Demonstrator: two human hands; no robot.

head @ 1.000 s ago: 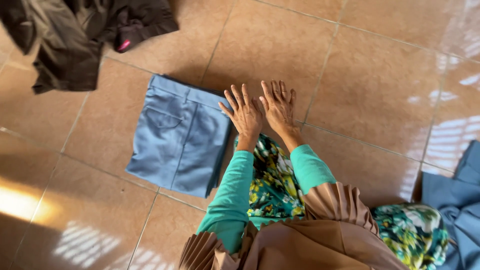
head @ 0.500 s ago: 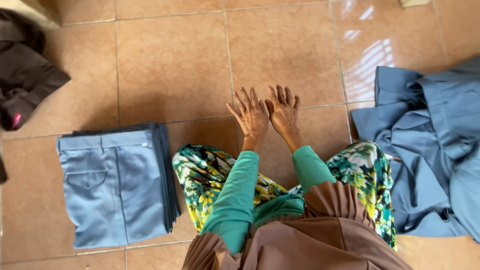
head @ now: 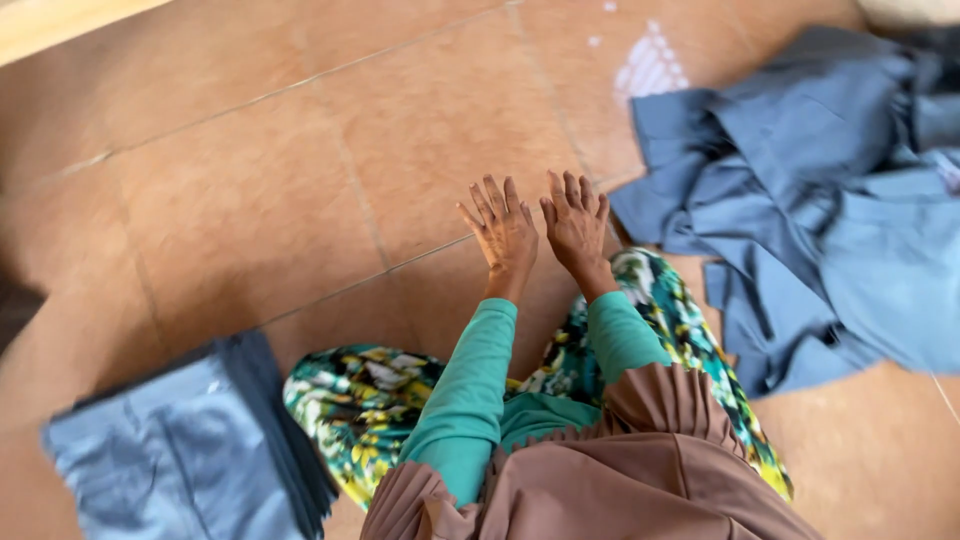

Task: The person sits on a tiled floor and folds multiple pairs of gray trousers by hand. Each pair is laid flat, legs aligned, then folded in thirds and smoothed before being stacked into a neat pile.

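Note:
My left hand point(head: 503, 232) and my right hand point(head: 577, 224) are held side by side over the brown tiled floor point(head: 300, 180), fingers spread, holding nothing. Both arms wear teal sleeves. A folded stack of light blue trousers point(head: 170, 455) lies at the lower left, beside my knee in green floral cloth point(head: 360, 395). A loose heap of blue-grey garments point(head: 830, 190) lies on the floor to the right, a little beyond my right hand.
Brown pleated cloth point(head: 620, 470) hangs in the foreground below my arms. A pale strip point(head: 60, 25) runs along the top left edge of the floor. A patch of sunlight point(head: 650, 65) falls on a tile near the heap.
The view has swung right: the folded trousers slid to the lower left corner and the blue-grey heap came closer into view. My hands stay together, open.

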